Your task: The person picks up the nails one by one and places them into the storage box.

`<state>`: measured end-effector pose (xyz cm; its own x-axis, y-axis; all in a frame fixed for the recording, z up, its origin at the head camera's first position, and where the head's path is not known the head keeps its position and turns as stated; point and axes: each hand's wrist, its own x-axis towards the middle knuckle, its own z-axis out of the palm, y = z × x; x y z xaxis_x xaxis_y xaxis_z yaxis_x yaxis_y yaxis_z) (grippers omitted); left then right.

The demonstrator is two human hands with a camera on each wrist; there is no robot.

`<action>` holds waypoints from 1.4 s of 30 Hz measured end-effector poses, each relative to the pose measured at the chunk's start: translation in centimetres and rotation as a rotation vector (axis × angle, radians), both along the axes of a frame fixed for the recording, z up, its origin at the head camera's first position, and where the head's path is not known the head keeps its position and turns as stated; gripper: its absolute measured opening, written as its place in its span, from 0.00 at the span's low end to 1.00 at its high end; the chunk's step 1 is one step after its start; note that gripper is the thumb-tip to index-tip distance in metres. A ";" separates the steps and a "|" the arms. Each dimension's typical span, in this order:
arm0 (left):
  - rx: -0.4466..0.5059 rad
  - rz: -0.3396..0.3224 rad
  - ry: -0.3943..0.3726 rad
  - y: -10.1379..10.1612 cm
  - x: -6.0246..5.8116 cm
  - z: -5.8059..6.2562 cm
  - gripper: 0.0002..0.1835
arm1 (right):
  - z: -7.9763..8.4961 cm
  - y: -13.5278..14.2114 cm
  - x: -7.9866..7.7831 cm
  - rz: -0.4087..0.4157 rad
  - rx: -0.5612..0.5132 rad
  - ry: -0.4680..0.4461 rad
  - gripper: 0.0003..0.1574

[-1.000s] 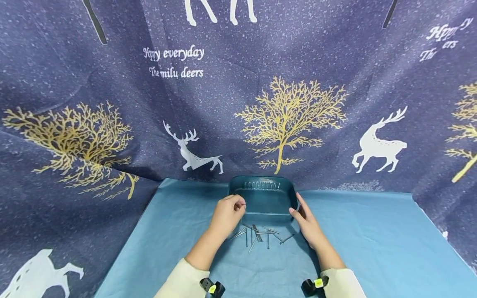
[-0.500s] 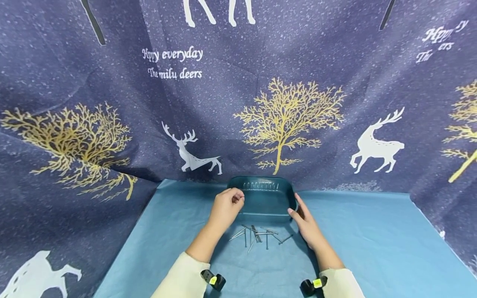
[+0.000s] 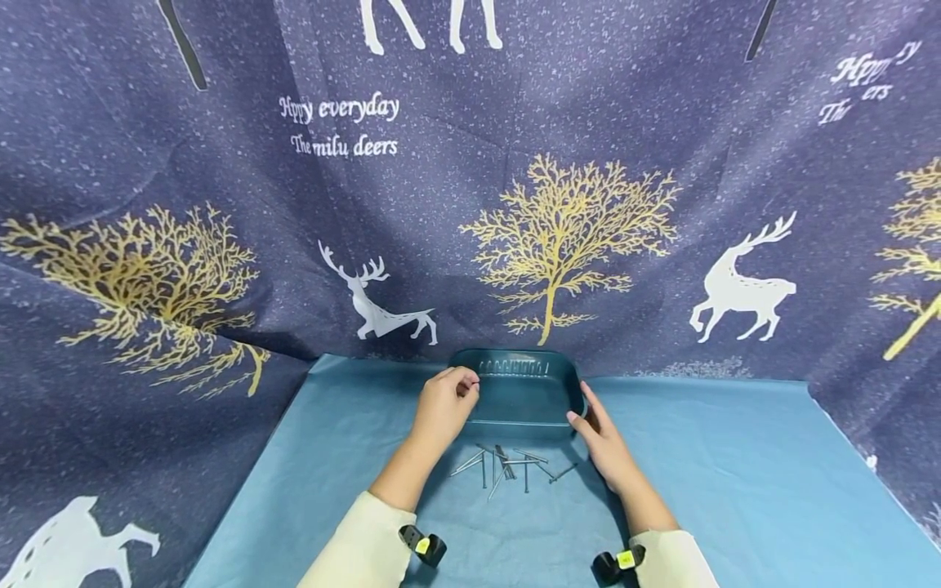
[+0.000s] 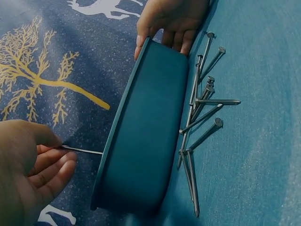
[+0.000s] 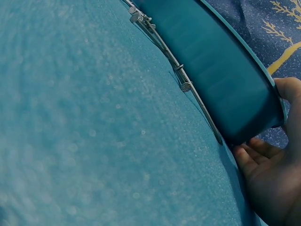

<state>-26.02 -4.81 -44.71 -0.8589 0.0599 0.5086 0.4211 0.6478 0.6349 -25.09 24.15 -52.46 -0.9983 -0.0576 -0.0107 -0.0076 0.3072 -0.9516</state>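
Note:
A dark teal plastic tray (image 3: 525, 423) stands upright on the cloth against the backdrop. Over its left end is my left hand (image 3: 443, 404), pinching a thin steel nail (image 4: 82, 150) between thumb and fingertips. In the left wrist view the nail's far end passes behind the tray's rim. My right hand (image 3: 608, 441) holds the tray's right end, its thumb (image 5: 287, 87) at the rim and its fingers (image 5: 256, 153) against the lower outside. Several loose nails (image 4: 202, 136) lie in a criss-cross heap just in front of the tray.
Light blue cloth (image 3: 735, 474) covers the table. Right behind the tray hangs a dark blue backdrop (image 3: 647, 327) printed with deer and trees. A small black camera (image 3: 434, 550) is strapped at the left wrist, another camera (image 3: 606, 565) at the right.
My left hand has risen slightly and moved back from the tray's front edge to above its left end. The right hand keeps its hold; the loose nails lie as before.

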 end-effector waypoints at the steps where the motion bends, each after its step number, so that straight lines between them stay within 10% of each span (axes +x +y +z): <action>1: -0.004 0.001 0.003 0.0 0.0 0.0 0.02 | 0.0 0.0 0.0 0.001 -0.001 0.002 0.44; 15: -0.024 0.027 -0.140 0.4 0.2 0.3 0.20 | 0.2 0.0 0.0 0.001 0.001 0.001 0.44; 42: -0.054 -0.059 -0.113 -0.2 1.7 0.3 0.13 | -0.1 0.1 -0.2 0.009 0.001 -0.012 0.44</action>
